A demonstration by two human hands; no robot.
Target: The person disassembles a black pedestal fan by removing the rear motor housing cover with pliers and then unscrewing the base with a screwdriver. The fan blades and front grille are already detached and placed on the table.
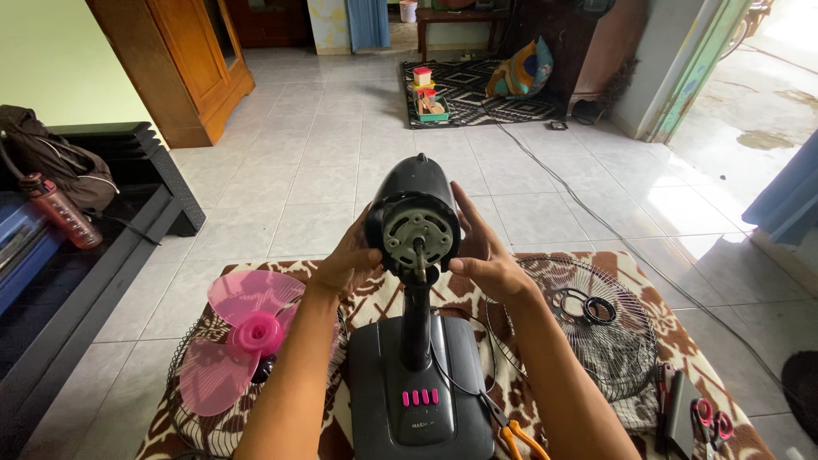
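Gripping the black plastic fan motor housing [415, 217] from both sides, the left hand [348, 260] cups its left flank while the right hand [481, 251] lies flat along its right flank, fingers stretched upward. The housing sits atop a black neck rising from the black fan base with pink buttons [419, 388], and its bare metal shaft [419, 255] points toward the camera. This fan stands on a brown-and-cream patterned mat [635, 273] spread on the tiled floor. To the left lies a pink translucent fan blade [243, 336] upon a wire grille. To the right rests the other round wire fan guard [596, 336], black rings [584, 305] lying on it. Orange-handled pliers [515, 434] lie just beside the base; pink-handled scissors [711, 419] lie near the mat's right edge.
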